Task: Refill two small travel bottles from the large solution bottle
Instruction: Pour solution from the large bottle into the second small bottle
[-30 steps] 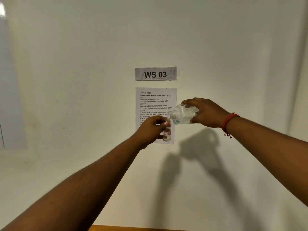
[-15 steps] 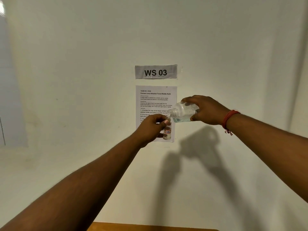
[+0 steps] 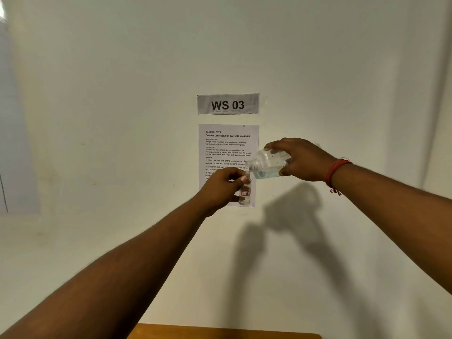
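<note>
At the 6 o'clock edge, nearest, a strip of wooden table (image 3: 220, 333) shows; nothing on it is in view. Two bare forearms reach out from 7 and 4 o'clock and meet just right of centre.

The left hand (image 3: 220, 189) curls its fingers and thumb round one small travel bottle (image 3: 245, 194), held upright with its open mouth up, probably so it can catch the pour. Its label reads 17B. How full it is I cannot tell.

The right hand (image 3: 300, 160), at 3 o'clock from the left and slightly higher, grips one large solution bottle (image 3: 267, 163) from above. The bottle is tipped almost level, its neck right at the small mouth, likely to keep the stream short. Clear liquid pools along its lower side.

The second travel bottle is not visible, nor are any caps.

Farthest, on the wall, hang one instruction sheet (image 3: 227, 145) and one WS 03 sign (image 3: 228, 104) at 12 o'clock.
</note>
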